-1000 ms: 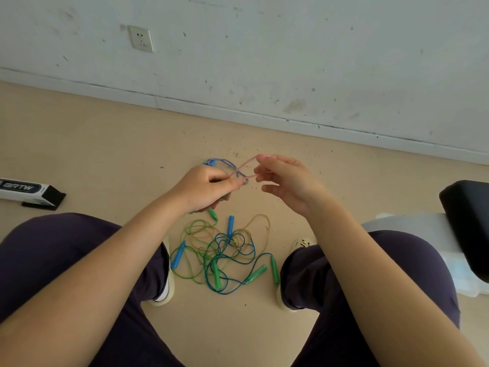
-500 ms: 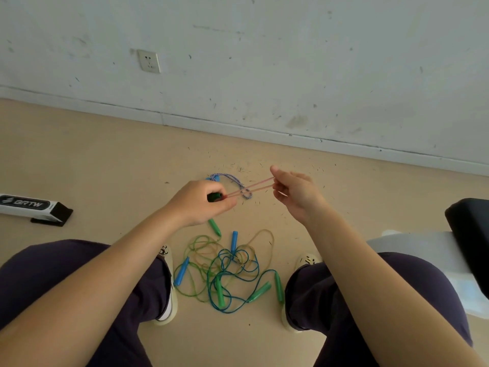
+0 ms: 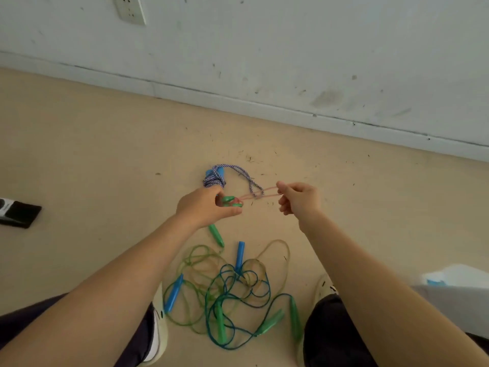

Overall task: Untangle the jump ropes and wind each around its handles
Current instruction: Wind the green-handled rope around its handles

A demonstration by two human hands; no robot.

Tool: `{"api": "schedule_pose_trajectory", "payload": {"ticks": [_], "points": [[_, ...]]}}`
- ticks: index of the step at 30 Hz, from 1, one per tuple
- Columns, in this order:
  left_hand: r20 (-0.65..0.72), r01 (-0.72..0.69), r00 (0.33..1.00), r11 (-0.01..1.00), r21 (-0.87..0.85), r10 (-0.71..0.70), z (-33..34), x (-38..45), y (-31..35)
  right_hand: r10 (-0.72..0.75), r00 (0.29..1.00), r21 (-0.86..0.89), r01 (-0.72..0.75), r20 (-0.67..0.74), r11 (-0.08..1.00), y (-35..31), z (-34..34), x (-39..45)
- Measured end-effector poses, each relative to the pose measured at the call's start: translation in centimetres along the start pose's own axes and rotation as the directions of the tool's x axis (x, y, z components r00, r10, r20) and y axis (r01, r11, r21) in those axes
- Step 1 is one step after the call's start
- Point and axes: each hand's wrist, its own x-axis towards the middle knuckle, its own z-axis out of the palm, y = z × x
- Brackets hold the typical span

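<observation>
Nearest, between the person's knees, a tangle of ropes (image 3: 227, 290) lies on the floor (image 3: 79, 165), green and blue cords looped over each other with green and blue handles sticking out around it. Above it the left hand (image 3: 205, 207) is closed around a pair of green handles (image 3: 231, 201), and the right hand (image 3: 299, 198) pinches a pink cord (image 3: 260, 194) stretched taut between the two hands. Just beyond the left hand a striped blue-and-white rope (image 3: 215, 177) rests wound around its blue handles, one loop trailing toward the pink cord. Behind it rises the scuffed wall (image 3: 291, 49)
</observation>
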Motion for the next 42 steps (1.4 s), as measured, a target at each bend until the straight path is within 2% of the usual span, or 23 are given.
{"api": "schedule_pose_trajectory", "payload": {"ticks": [3, 6, 9, 12, 14, 16, 19, 21, 24, 27, 30, 32, 34, 37, 42], "points": [[-0.038, 0.073, 0.997, 0.991, 0.112, -0.069, 3.6, 4.8, -2.2, 0.047, 0.998, 0.023, -0.048, 0.036, 0.999, 1.8, 3.2, 4.5], [-0.140, 0.024, 0.990, 0.999, 0.035, -0.019, 5.0, 9.2, -3.5, 0.017, 0.999, 0.091, -0.021, 0.046, 0.996, 1.8, 5.8, 8.3], [-0.203, -0.014, 0.979, 0.999, -0.031, 0.007, 5.9, 11.5, -5.0, 0.018, 0.995, 0.040, -0.022, 0.100, 0.999, 2.9, 6.7, 10.2], [-0.080, 0.144, 0.985, 0.983, -0.111, -0.153, 9.3, 10.4, -7.5, 0.117, 0.975, -0.217, -0.074, 0.189, 0.973, 7.4, 6.9, 9.2], [0.089, 0.266, 0.962, 0.958, -0.106, -0.257, 12.6, 7.9, -9.4, 0.252, 0.943, -0.417, -0.145, 0.216, 0.898, 11.7, 7.3, 7.9], [0.185, 0.320, 0.937, 0.942, -0.104, -0.298, 15.4, 5.3, -10.7, 0.344, 0.916, -0.555, -0.179, 0.208, 0.812, 15.8, 7.7, 6.7], [0.175, 0.310, 0.941, 0.945, -0.102, -0.290, 18.4, 2.4, -11.8, 0.332, 0.922, -0.594, -0.157, 0.198, 0.789, 19.7, 8.6, 5.1], [0.141, 0.271, 0.954, 0.962, -0.041, -0.263, 19.8, 1.5, -12.6, 0.256, 0.943, -0.607, -0.078, 0.213, 0.791, 21.1, 9.2, 4.5], [0.136, 0.284, 0.953, 0.956, -0.080, -0.272, 20.8, 1.0, -13.8, 0.176, 0.951, -0.679, 0.045, 0.253, 0.733, 22.3, 10.2, 4.5], [0.200, 0.321, 0.936, 0.934, -0.157, -0.288, 20.5, 1.2, -14.1, 0.227, 0.935, -0.716, 0.039, 0.272, 0.698, 21.9, 10.7, 4.5], [0.262, 0.414, 0.904, 0.846, -0.335, -0.339, 19.0, 1.3, -13.0, 0.276, 0.928, -0.612, -0.069, 0.251, 0.788, 20.7, 10.2, 4.0], [0.310, 0.440, 0.893, 0.778, -0.449, -0.326, 17.2, 1.0, -11.6, 0.283, 0.929, -0.430, -0.160, 0.239, 0.888, 19.3, 9.4, 3.4], [0.331, 0.409, 0.906, 0.742, -0.531, -0.262, 14.9, 0.4, -9.7, 0.266, 0.925, -0.213, -0.212, 0.270, 0.954, 17.1, 8.2, 2.3], [0.294, 0.338, 0.938, 0.683, -0.648, -0.186, 11.0, -1.5, -6.4, 0.187, 0.918, -0.077, -0.170, 0.350, 0.982, 12.6, 6.2, -0.2], [0.175, 0.164, 0.983, 0.648, -0.744, -0.048, 3.1, -6.4, -0.1, 0.065, 0.883, -0.074, -0.035, 0.466, 0.997, 4.6, 2.8, -6.0]]}}
